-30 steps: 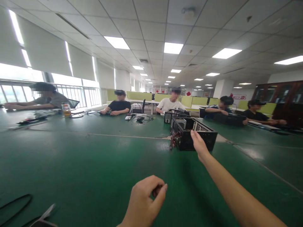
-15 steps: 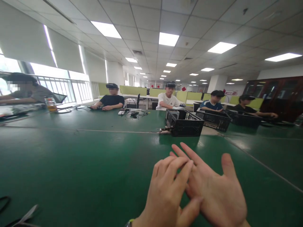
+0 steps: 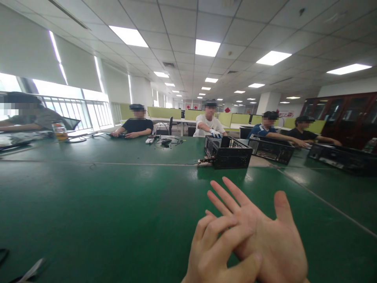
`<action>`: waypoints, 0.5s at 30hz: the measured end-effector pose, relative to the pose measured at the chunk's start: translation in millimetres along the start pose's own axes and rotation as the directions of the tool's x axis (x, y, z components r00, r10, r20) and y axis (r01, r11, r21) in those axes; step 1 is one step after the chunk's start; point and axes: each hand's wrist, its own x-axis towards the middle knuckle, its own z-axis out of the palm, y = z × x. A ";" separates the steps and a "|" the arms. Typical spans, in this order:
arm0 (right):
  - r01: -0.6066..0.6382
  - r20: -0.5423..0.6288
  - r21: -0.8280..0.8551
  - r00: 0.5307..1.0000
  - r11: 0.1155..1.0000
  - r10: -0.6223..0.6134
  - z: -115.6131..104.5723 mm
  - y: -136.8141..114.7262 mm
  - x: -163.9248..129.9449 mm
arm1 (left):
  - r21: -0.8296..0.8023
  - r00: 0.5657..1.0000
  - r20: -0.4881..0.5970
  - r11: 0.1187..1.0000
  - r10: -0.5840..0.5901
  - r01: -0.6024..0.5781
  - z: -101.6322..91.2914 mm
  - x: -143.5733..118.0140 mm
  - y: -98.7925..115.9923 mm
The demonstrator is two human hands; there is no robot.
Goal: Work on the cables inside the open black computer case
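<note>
We held our right hand [image 3: 273, 239] palm up over the green table [image 3: 118, 204], its fingers spread toward 11 o'clock and its thumb standing out toward 12. Our left hand [image 3: 213, 247] was at 9 o'clock of it, back uppermost, its fingers bent and slightly parted across the palm's edge, the thumb apart from the index fingertip; we could not tell whether they touched the palm. The black computer case [image 3: 232, 157] stood on the table beyond our right fingertips, toward 1 o'clock, apart from both hands. A co-worker's gloved hand [image 3: 216, 133] was at its 11 o'clock side, a second case [image 3: 272, 150] at 3.
</note>
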 end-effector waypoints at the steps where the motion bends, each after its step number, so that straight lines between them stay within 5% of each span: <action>1: -0.006 0.001 -0.009 1.000 1.000 0.006 3.1 1.1 -0.6 | -0.019 0.999 -0.039 1.000 0.012 -0.013 1.3 -0.1 0.9; 6: -0.036 -0.023 -0.086 0.999 0.996 0.034 12.8 5.8 -2.9 | 0.047 0.978 -0.207 0.999 -0.008 0.018 12.7 1.7 3.5; 11: -0.051 -0.075 -0.130 0.996 0.990 0.042 16.1 5.0 -4.7 | 0.009 0.993 -0.059 0.994 -0.107 0.107 0.8 6.6 7.3; 15: -0.057 0.009 -0.097 0.998 0.994 0.058 20.4 4.1 -7.1 | -0.038 0.978 -0.069 0.980 -0.195 0.193 -12.7 6.8 9.8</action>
